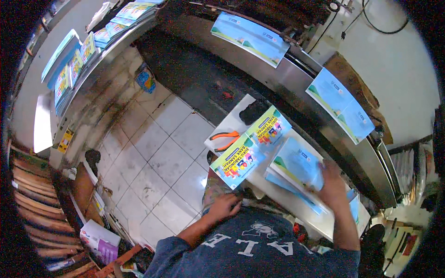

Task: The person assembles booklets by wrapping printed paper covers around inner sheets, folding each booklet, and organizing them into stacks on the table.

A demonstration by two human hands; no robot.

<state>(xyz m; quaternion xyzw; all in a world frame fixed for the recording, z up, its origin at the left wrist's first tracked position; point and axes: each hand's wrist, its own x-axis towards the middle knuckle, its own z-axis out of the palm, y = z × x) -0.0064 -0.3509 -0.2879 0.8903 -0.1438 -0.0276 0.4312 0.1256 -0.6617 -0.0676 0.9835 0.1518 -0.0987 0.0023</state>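
My right hand (332, 184), smeared by motion, is at the right edge of a stack of light-blue printed booklets (296, 160) on a white board (232, 121). Its fingers are too blurred to show whether they grip a booklet. My left hand (224, 206) rests on my leg, fingers loosely stretched and holding nothing. Just beyond it, a printed cover sheet (237, 162) with yellow and green panels lies on the board, its two halves side by side. Orange-handled pliers (224, 135) lie on the board beside that sheet.
A long metal ledge (296, 88) curves past the far side, carrying two light-blue sheets (250, 38). Several printed booklets (76, 65) line another metal ledge at far left. A white-and-purple pack (99, 241) sits low left near stacked paper edges (39, 204). Below is a tiled floor (160, 148).
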